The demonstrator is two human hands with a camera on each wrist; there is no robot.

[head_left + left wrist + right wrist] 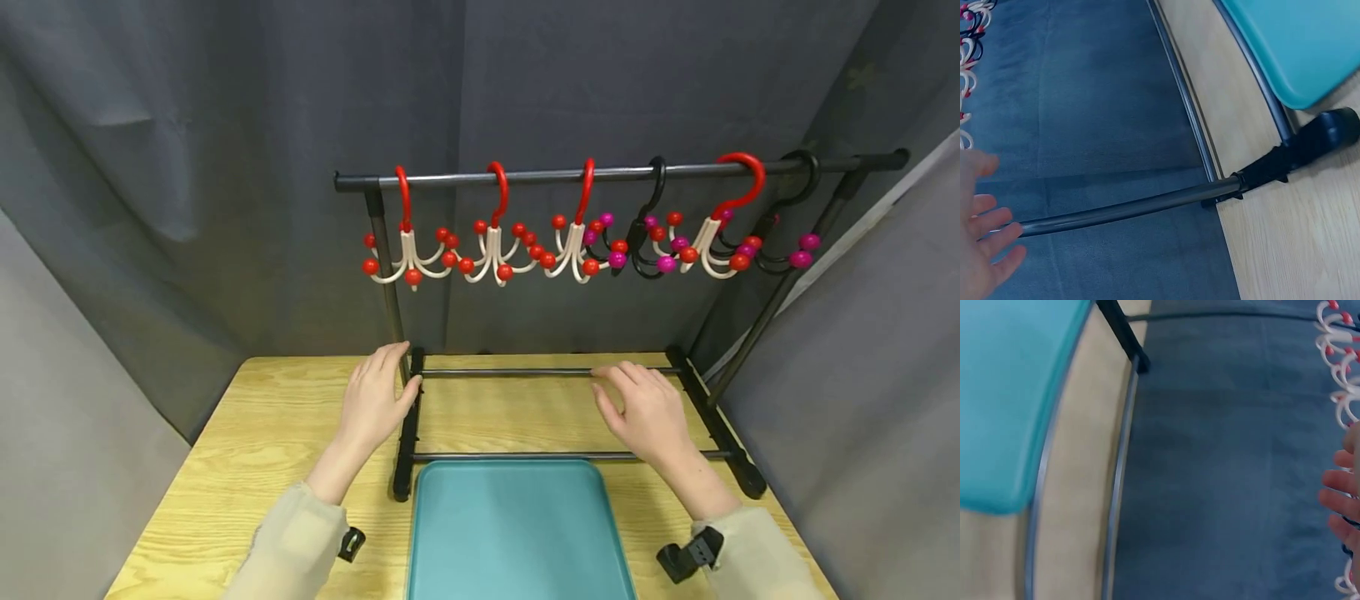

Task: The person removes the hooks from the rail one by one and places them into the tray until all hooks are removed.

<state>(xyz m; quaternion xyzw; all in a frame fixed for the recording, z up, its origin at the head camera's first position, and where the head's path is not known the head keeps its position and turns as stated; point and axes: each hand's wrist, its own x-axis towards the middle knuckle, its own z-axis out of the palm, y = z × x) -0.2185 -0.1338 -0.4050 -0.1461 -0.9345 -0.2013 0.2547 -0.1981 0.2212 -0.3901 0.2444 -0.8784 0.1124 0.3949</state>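
My left hand (375,397) is raised near the rack's left post, fingers relaxed and holding nothing. On the other side my right hand (643,408) hovers inside the right post, its fingers loosely bent around nothing. Above both hands, several white hooks with red tops and red ball tips, such as the leftmost hanger (408,254), hang from the rack's top bar (540,177). Among them toward the right are two black hangers with magenta ball tips, one of them the black hanger (767,225) at the far right. In the left wrist view the fingers (997,240) overlap the post.
A teal tray (517,533) lies on the wooden table (247,467) in front of the rack. Two low crossbars join the rack's black feet, the right foot (720,425) near the table's right edge. Grey curtains (300,167) surround the back and sides.
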